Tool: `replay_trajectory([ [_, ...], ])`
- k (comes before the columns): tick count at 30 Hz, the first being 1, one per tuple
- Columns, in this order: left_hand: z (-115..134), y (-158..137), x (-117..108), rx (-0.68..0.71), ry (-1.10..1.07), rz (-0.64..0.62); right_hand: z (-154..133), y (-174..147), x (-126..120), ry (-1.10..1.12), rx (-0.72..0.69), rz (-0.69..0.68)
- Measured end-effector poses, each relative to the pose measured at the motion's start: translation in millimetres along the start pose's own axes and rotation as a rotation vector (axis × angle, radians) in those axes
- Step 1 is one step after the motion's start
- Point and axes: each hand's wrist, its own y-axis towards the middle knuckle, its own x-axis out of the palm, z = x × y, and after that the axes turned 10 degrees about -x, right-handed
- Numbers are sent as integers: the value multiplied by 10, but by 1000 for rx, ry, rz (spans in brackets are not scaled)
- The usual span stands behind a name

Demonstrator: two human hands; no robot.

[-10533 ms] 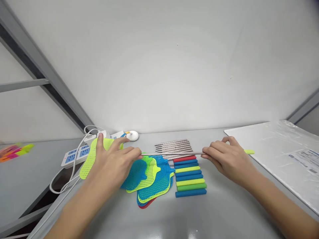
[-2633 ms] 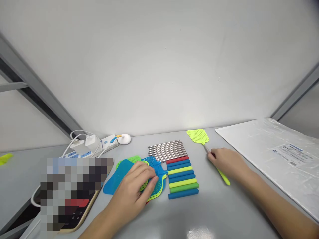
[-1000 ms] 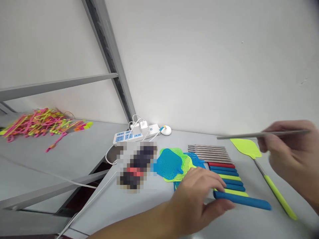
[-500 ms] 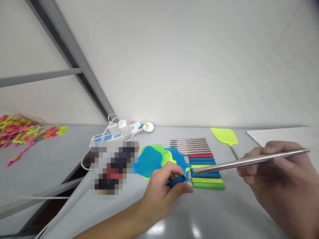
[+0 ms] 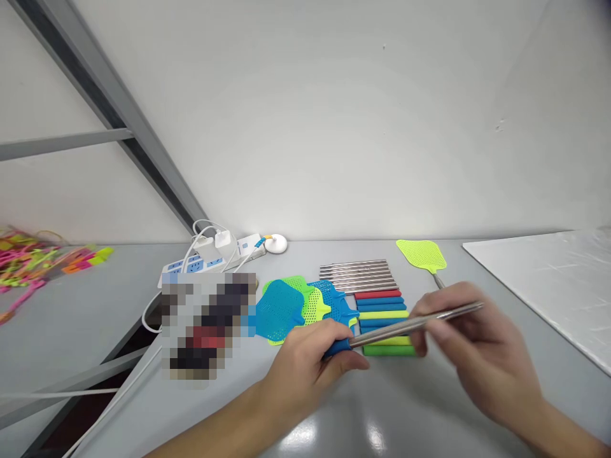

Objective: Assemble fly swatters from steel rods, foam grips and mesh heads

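Note:
My left hand is closed around a blue handle sleeve, whose open end points right. In my right hand is a shiny metal rod, gripped between thumb and fingers. The rod's left end meets the sleeve's mouth; how deep it sits inside, I cannot tell. Behind my hands lie several coloured handle sleeves, red, blue, yellow and green, in a row, partly hidden by the rod and my right hand. Perforated fly swatter heads in blue, green and yellow overlap just beyond my left hand.
Several metal rods lie behind the sleeves. A yellow fly swatter rests at the back right, near a white sheet. Further left are a power strip with plugs and cables, a pixelated patch, and a colourful pile.
My right hand has moved left with the metal rod, bringing its end to the blue sleeve. My left hand keeps its hold. The view has shifted slightly to the right.

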Motion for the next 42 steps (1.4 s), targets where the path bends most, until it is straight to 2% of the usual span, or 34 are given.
replay_trajectory([
  [3,14,-31,11,-17,20,-84,15,-65,43,1,45,-196],
  [6,36,-62,14,-30,-32,-107,17,-77,43,54,92,-205],
  [8,60,-71,3,-66,-169,-100,23,-58,24,80,138,-175],
  [10,83,-56,-26,-190,-373,-72,41,-32,8,131,197,-146],
  [14,81,64,-147,-512,-736,67,98,16,-6,245,301,-136],
  [17,36,178,-253,-621,-968,123,111,52,-28,250,346,-183],
  [19,10,228,-311,-654,-1082,147,106,79,-55,108,373,-260],
  [21,-6,249,-353,-637,-1119,197,110,104,-82,-152,309,-362],
  [23,-12,251,-382,-586,-1094,249,134,115,-95,-396,166,-457],
  [25,-16,240,-390,-537,-1034,269,174,108,-86,-525,24,-536],
  [28,-27,207,-348,-487,-917,251,232,70,-50,-588,-122,-612],
  [33,-42,107,-155,-451,-791,219,248,8,6,-739,-246,-704],
  [37,-4,20,-37,-434,-729,187,215,-1,32,-789,-323,-688],
  [42,56,-14,-14,-406,-611,135,200,50,-13,-808,-363,-647],
])
